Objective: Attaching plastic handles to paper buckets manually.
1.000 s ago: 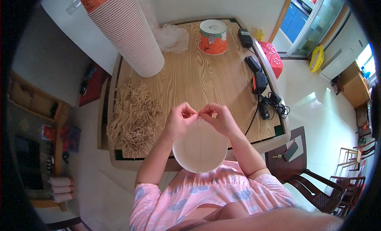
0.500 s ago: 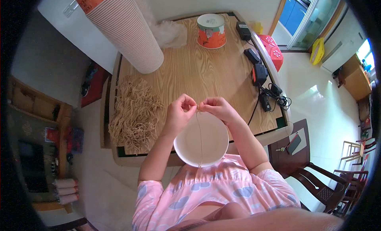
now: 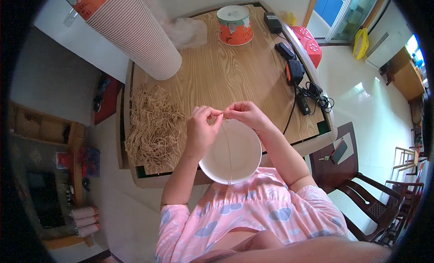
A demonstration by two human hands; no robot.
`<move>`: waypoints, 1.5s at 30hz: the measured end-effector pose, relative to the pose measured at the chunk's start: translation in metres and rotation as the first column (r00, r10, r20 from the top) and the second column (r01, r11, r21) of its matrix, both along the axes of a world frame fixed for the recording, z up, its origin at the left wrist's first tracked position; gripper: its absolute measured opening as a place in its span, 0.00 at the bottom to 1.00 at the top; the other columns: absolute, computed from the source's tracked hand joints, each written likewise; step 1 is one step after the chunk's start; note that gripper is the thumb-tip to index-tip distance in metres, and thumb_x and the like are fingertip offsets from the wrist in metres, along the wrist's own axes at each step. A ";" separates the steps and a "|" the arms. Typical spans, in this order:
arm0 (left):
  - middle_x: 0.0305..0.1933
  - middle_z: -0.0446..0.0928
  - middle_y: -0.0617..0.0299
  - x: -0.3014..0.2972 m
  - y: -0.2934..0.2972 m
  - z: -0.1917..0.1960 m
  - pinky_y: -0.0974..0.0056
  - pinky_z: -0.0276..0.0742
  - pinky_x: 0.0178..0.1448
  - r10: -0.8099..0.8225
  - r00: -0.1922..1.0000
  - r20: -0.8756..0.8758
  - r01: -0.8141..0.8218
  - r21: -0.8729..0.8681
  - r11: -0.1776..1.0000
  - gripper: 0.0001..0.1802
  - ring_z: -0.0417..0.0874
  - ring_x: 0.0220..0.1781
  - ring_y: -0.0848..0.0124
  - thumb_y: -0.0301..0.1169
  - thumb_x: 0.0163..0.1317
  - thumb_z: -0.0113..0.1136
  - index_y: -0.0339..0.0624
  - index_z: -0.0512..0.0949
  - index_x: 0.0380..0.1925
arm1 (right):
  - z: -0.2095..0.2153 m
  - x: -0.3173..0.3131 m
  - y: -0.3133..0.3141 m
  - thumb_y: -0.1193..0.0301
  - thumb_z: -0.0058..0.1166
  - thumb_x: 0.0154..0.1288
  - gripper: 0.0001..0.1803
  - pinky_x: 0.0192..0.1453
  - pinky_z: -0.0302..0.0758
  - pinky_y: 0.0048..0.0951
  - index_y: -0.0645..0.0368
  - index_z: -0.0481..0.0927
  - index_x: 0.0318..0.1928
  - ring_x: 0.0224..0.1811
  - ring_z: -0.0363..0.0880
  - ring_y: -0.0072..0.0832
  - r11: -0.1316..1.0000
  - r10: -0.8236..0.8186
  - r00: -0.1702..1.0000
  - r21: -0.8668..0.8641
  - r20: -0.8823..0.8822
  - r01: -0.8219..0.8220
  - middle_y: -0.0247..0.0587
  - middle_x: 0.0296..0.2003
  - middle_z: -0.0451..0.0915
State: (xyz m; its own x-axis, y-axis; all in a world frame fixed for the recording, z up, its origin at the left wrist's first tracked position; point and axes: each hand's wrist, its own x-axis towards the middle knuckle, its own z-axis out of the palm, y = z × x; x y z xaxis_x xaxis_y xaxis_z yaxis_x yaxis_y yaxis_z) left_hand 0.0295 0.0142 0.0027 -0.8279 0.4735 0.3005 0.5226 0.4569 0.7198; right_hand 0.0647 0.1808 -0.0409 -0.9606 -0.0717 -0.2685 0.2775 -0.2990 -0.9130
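A white paper bucket stands with its round mouth upward, at the table's near edge against my body. Across its mouth runs a thin tan string from the far rim to the near rim. At the far rim my left hand pinches the string between thumb and forefinger. My right hand pinches it right beside, the fingertips almost touching. The exact shape of the string between the fingertips is too small to make out. Left of my left hand lies a loose heap of tan strings.
A tall leaning stack of nested paper buckets rises at the back left, by clear plastic wrap. An orange and green bucket sits upside down at the back. Black adapters and cables line the right edge. A dark chair stands right.
The whole view has shifted a little, with the table's things higher in the picture. Both hands keep pinching the string at the far rim, the fingers slightly rearranged.
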 end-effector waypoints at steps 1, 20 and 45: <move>0.27 0.76 0.62 0.000 0.000 0.001 0.69 0.70 0.36 0.008 0.999 -0.038 -0.009 -0.032 0.999 0.03 0.75 0.30 0.72 0.22 0.49 0.63 0.38 0.79 0.25 | 0.003 0.000 0.000 0.68 0.56 0.61 0.09 0.36 0.71 0.18 0.62 0.80 0.35 0.33 0.75 0.16 1.000 0.008 1.000 0.018 -0.009 -0.008 0.32 0.30 0.79; 0.24 0.79 0.66 -0.015 -0.012 -0.014 0.75 0.72 0.31 -0.086 0.861 0.500 -0.064 0.275 0.959 0.03 0.77 0.26 0.82 0.25 0.55 0.61 0.36 0.80 0.27 | 0.014 -0.002 0.002 0.73 0.56 0.58 0.07 0.39 0.70 0.18 0.61 0.76 0.36 0.34 0.73 0.15 0.934 0.190 0.958 0.342 -0.217 -0.107 0.29 0.30 0.76; 0.25 0.78 0.66 -0.020 -0.014 -0.017 0.75 0.72 0.32 -0.147 0.873 0.465 -0.068 0.415 0.907 0.02 0.76 0.26 0.83 0.24 0.56 0.60 0.37 0.78 0.28 | 0.021 -0.012 -0.011 0.74 0.58 0.56 0.06 0.31 0.69 0.19 0.63 0.76 0.31 0.28 0.70 0.14 0.915 0.101 0.975 0.404 -0.197 -0.013 0.28 0.25 0.75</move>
